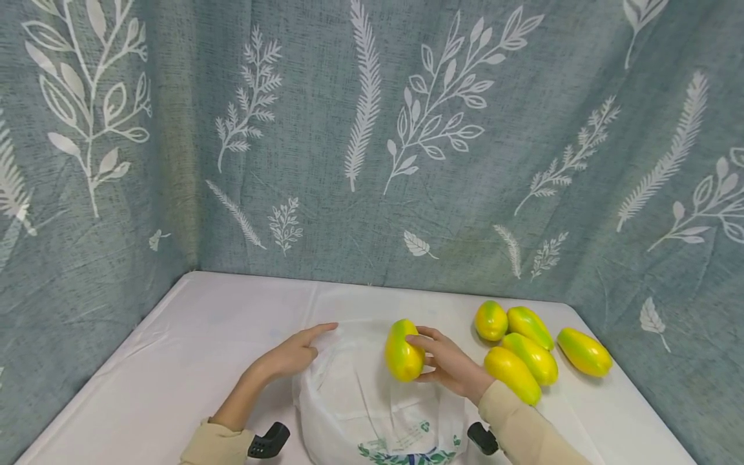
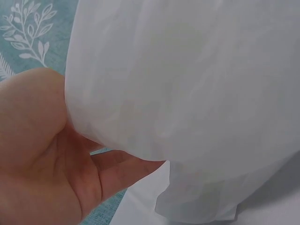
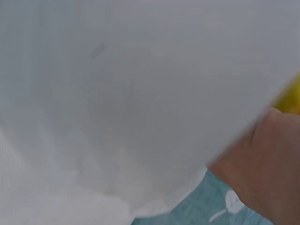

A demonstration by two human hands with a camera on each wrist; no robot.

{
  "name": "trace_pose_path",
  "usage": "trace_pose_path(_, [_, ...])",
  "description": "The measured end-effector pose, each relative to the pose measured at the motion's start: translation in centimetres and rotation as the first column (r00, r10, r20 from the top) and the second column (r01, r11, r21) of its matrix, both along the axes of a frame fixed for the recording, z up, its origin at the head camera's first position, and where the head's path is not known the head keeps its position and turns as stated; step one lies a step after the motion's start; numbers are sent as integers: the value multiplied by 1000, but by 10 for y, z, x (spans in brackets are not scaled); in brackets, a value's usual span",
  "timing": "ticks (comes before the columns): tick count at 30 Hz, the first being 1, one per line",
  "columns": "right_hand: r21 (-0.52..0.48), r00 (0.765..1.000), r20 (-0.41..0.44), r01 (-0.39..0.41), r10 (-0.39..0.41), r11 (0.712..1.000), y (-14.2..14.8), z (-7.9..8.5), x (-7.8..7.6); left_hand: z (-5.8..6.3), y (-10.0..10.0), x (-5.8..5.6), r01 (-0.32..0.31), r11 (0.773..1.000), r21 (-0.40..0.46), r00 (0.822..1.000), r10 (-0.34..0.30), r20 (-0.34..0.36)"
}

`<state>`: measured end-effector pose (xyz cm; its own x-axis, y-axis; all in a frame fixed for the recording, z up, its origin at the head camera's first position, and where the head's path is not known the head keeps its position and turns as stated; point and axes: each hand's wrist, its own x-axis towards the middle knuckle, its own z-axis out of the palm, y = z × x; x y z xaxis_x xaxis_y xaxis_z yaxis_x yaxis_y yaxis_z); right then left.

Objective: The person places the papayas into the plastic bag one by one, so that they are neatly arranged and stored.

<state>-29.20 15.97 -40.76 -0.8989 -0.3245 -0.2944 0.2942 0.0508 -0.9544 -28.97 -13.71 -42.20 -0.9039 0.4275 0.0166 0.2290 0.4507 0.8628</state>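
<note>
A white plastic bag (image 1: 349,381) with green leaf print stands wide-mouthed at the front of the table. My left hand (image 1: 293,352) pinches its left rim, the index finger stretched out along the edge. In the left wrist view, the thumb side of the left hand (image 2: 42,150) lies against the white film and the other fingers reach behind it. Over the bag's mouth, my right hand (image 1: 450,363) grips a yellow-green mango (image 1: 403,352) from its right side. The right wrist view is mostly filled by the bag (image 3: 117,93), with part of the right hand (image 3: 267,164) beyond it.
Several more mangoes lie on the right of the white table (image 1: 244,310): a group with a front one (image 1: 511,374) near my right forearm, and a single mango (image 1: 584,352) farther right. A blue-grey leaf-patterned curtain (image 1: 325,142) closes off the back and sides.
</note>
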Motion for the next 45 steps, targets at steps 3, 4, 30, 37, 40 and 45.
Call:
trace_pose_path(3, [-13, 1000, 11, -27, 27, 1000, -7, -4, -1, 0, 1, 0, -5, 1000, -8, 1000, 5, 0])
trace_pose_path(4, [-17, 999, 15, -36, 36, 999, -9, -5, -2, -1, 1, 0, -8, 1000, -10, 1000, 8, -1])
trace_pose_path(30, [-59, 997, 67, 48, -44, 997, -57, -30, -3, -4, 8, 2, -17, 999, -40, 999, 15, -50])
trace_pose_path(37, [-140, 981, 190, 62, -35, 988, -64, -27, 2, -2, 9, 2, -28, 997, -67, 998, 25, -55])
trace_pose_path(40, [-163, 980, 198, 40, -7, 986, -67, -25, 4, -2, 9, 3, -30, 998, -58, 998, 27, -52])
trace_pose_path(45, [-195, 978, 210, 64, -22, 979, -67, -24, 4, -1, 8, 2, -30, 998, -53, 998, 27, -51])
